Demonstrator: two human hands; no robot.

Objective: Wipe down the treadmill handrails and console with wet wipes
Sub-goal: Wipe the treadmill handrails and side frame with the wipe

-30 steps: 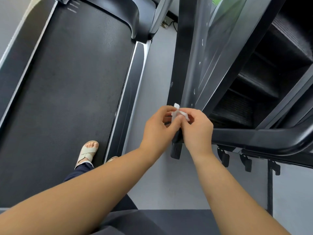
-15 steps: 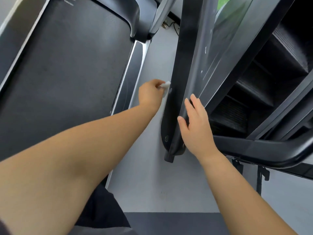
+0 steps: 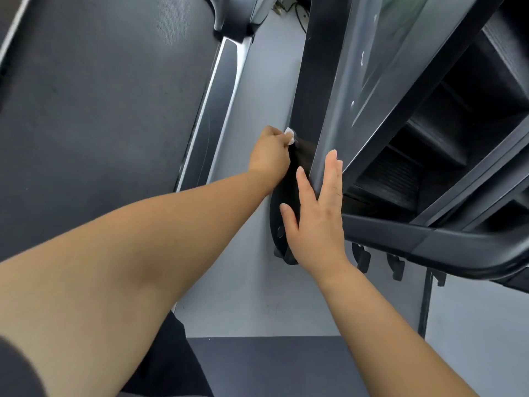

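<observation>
White wet wipe [image 3: 289, 136] sat pinched in the grip of the left hand [image 3: 270, 151] against the dark handrail [image 3: 315, 81], whose long axis ran ahead; the right hand [image 3: 317, 219] lay flat on its nearer end

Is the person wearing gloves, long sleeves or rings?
No gloves. The left hand and right hand are bare, with no rings, watch or bracelets showing. The left forearm and right forearm are bare too. A dark patch at the left arm's top may be a short sleeve.

Light is soft and even. A pale sheen streaks the grey side rail [image 3: 340, 96]; right of it, recesses fall dark.
</observation>
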